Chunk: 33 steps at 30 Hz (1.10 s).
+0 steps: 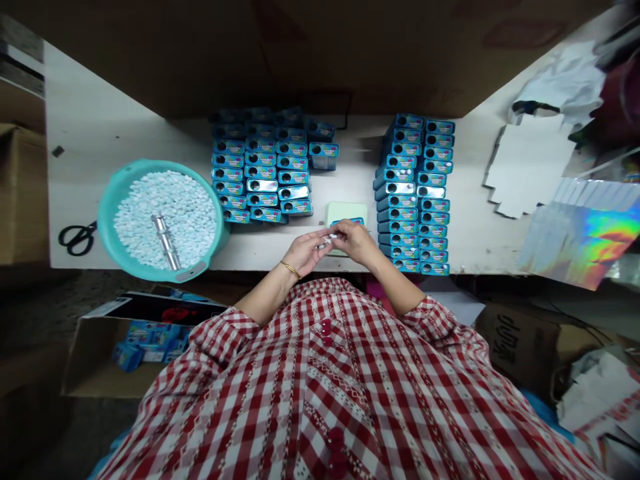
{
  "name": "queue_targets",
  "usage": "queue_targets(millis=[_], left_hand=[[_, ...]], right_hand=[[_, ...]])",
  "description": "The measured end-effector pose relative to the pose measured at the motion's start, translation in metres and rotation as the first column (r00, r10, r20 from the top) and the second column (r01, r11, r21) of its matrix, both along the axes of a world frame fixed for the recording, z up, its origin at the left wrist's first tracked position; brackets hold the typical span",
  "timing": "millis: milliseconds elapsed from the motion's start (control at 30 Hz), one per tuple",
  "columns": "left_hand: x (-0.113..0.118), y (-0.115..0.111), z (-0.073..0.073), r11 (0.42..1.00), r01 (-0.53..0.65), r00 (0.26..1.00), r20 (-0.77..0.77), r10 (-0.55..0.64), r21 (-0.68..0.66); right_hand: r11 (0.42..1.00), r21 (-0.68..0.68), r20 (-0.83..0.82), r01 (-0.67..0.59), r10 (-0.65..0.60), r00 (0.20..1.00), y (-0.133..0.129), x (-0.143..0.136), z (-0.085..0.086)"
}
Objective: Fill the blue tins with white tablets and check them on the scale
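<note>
My left hand (304, 253) is cupped around several small white tablets (327, 241), some of which show at its fingertips. My right hand (356, 241) meets it, thumb and fingers pinched at the same tablets. Partly hidden under the right hand, a small blue tin (354, 221) lies on a pale green square block (340, 209) near the table's front edge. On the left stands a turquoise basin (107, 220) full of such white tablets (145, 200), with a ribbed silvery metal tube (166, 241) lying on them.
Rows of blue tins (260, 170) stand left of the block, and two more columns (433, 217) stand to its right; a few tablets lie on some tops. Black scissors (77, 239) lie beside the basin. A large cardboard box (310, 60) borders the back. White card (530, 163) lies right.
</note>
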<state>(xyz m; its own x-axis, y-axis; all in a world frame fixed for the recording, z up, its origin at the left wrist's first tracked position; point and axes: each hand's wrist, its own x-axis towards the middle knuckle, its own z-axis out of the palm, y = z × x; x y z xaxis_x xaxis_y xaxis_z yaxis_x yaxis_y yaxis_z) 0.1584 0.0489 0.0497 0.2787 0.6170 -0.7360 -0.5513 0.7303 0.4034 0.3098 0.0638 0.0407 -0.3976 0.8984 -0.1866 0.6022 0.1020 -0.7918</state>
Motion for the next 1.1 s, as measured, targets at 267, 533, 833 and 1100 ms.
queue_targets(millis=[267,533,833,1100], left_hand=[[-0.004,0.004,-0.003,0.997,-0.078,0.995,-0.058,0.077,-0.02],[-0.035,-0.006,-0.009,0.979,-0.183,0.98,-0.102,0.174,-0.091],[-0.05,-0.02,-0.011,0.982,-0.16,0.984,-0.093,0.151,-0.097],[-0.057,-0.03,-0.019,0.985,-0.137,0.982,-0.143,0.121,-0.107]], right_hand=[[0.992,0.105,0.086,0.072,-0.081,0.993,0.006,0.016,-0.01],[0.945,0.228,-0.016,0.235,-0.238,0.971,0.004,0.041,-0.008],[0.833,0.372,-0.049,0.409,-0.423,0.905,-0.003,0.061,0.002],[0.954,0.295,0.216,0.05,-0.117,0.969,-0.001,0.061,-0.021]])
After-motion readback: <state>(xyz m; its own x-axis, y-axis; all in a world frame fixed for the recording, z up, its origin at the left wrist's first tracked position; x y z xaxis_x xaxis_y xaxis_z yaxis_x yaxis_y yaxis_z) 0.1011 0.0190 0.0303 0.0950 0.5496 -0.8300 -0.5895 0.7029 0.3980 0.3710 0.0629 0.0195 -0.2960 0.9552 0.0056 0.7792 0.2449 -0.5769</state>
